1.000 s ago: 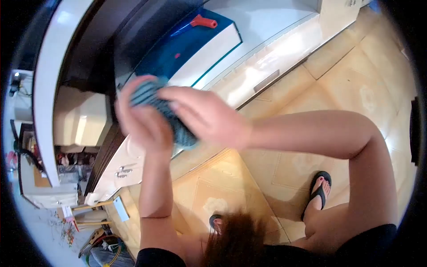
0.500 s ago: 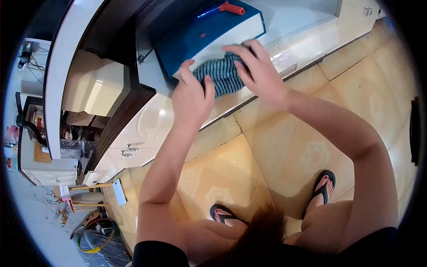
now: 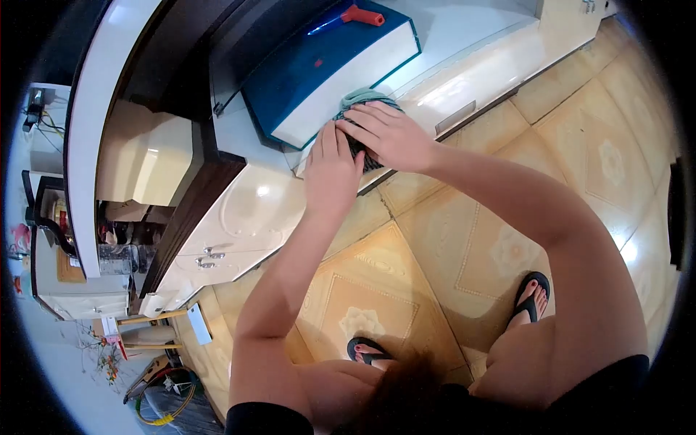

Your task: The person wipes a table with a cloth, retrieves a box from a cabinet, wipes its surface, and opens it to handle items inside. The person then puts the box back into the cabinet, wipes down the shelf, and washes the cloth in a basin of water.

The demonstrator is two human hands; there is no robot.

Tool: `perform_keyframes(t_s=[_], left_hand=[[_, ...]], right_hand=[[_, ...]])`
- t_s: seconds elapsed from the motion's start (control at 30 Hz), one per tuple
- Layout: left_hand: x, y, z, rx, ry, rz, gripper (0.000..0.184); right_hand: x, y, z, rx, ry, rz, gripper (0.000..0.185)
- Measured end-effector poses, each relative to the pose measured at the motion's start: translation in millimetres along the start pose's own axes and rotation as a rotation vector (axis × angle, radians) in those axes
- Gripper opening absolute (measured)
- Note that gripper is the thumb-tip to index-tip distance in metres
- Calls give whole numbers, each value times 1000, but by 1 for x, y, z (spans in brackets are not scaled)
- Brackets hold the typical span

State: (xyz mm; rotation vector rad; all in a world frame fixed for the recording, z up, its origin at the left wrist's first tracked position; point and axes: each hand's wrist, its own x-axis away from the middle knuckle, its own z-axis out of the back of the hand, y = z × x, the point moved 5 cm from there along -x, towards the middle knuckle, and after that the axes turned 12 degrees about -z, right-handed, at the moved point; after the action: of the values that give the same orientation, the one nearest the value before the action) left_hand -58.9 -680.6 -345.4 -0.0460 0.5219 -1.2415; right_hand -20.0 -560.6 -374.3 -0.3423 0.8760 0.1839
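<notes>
A teal and dark striped cloth (image 3: 368, 96) is bunched between my two hands, just in front of a blue and white box (image 3: 348, 76). My left hand (image 3: 331, 165) is closed against the near left side of the cloth, its fingers pointing up. From the right, my right hand (image 3: 388, 138) lies over the cloth with its fingers bent across it, and its fingertips meet those of my left hand. Most of the cloth is hidden under the hands.
On the box lies a red and blue tool (image 3: 362, 16). White cabinets (image 3: 243, 217) with metal handles run along the left. A cream container (image 3: 148, 156) sits in a dark shelf. My sandalled feet (image 3: 533, 297) stand on the tiled floor (image 3: 428, 254).
The cloth was stretched wider between spread hands half a second ago. Now it is bunched, with my hands together over it. Earlier still, the hands held it farther left.
</notes>
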Motion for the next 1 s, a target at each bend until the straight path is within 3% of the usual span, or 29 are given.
perform_keyframes(t_s=[0.1,0.2,0.33,0.67,0.87,1.0], left_hand=[[-8,4,-7,-5,61,-26,55],[-18,-1,-11,102,105,-103,52],[-39,5,-15,191,208,-202,46],[-134,69,-42,154,352,-194,42],[-156,83,-51,133,362,-193,40],[-140,78,-41,-39,254,-277,42]], right_hand=[[-1,6,5,-52,39,59,70],[2,23,13,-42,-5,62,70],[8,51,31,-18,-5,57,69],[29,143,91,69,39,-65,58],[31,159,102,156,114,-169,54],[29,147,95,164,171,-230,55]])
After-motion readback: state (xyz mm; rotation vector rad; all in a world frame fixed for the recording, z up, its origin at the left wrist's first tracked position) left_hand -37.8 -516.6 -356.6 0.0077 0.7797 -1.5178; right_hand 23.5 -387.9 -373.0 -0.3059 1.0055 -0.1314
